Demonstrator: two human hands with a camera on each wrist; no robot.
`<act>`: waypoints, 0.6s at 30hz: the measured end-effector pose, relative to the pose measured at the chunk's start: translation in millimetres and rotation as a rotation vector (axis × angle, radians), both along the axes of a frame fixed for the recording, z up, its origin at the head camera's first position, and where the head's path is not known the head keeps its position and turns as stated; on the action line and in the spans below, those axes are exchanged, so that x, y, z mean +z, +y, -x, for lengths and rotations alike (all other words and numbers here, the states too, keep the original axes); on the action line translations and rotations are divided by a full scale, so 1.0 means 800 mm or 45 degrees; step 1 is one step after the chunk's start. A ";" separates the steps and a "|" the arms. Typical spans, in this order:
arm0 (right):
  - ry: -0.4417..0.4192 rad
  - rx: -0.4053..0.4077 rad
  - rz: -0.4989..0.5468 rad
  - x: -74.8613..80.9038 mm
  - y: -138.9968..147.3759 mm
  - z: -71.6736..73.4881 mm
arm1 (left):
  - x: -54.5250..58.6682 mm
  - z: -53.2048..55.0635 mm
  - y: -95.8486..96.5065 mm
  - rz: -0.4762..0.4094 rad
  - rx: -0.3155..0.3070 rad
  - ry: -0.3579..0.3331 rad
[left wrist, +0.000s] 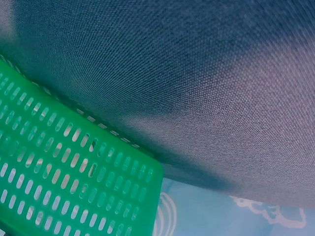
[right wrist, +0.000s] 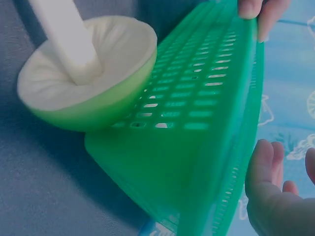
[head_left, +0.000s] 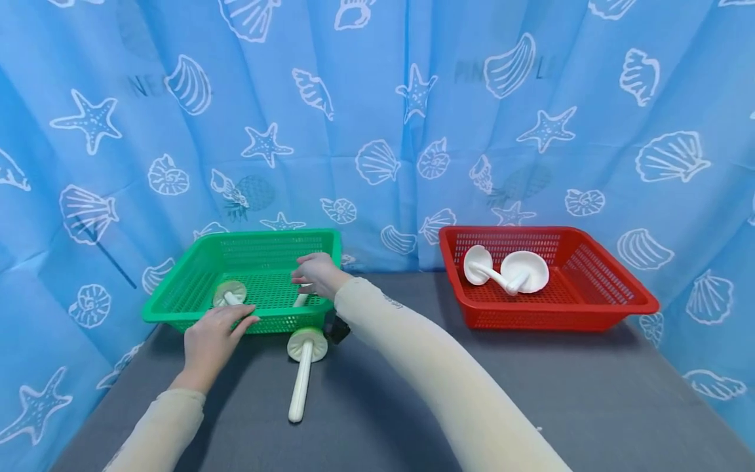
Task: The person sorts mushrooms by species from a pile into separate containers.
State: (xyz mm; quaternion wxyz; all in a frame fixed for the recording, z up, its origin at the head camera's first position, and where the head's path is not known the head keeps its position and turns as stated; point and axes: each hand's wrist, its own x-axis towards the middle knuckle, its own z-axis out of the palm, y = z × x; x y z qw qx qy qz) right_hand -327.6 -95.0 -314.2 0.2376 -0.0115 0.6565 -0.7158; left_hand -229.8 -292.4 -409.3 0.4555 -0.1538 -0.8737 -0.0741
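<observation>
My left hand (head_left: 213, 341) holds the front rim of the green basket (head_left: 177, 316), fingers over the edge and thumb outside. Over the basket's right side, my right hand (head_left: 321, 274) reaches in with loosely bent fingers. Just below those fingers, a white-stemmed toy mushroom (head_left: 301, 300) lies in the basket, partly hidden by the hand. Another mushroom (head_left: 230, 292) lies inside at the left, near my left fingers. In front of the basket, a mushroom with a green cap (right wrist: 110, 103) and a long white stem (head_left: 301, 387) lies on the table, its cap close against the basket wall.
A red basket (head_left: 554, 318) stands at the right, with two white mushrooms (head_left: 525, 272) lying in it. Dark grey cloth (head_left: 531, 387) covers the table. A blue curtain (head_left: 377, 98) with shell prints hangs behind both baskets.
</observation>
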 end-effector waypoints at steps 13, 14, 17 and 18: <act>0.073 0.121 0.023 0.009 0.035 -0.027 | 0.004 -0.006 0.002 0.000 0.010 -0.018; 0.073 0.125 0.023 0.009 0.039 -0.029 | 0.003 -0.006 0.002 -0.003 0.008 -0.015; 0.090 0.148 0.007 0.009 0.051 -0.035 | 0.002 -0.005 0.003 -0.002 0.006 -0.005; 0.088 0.154 0.009 0.010 0.055 -0.037 | 0.002 -0.004 0.004 0.000 0.005 -0.001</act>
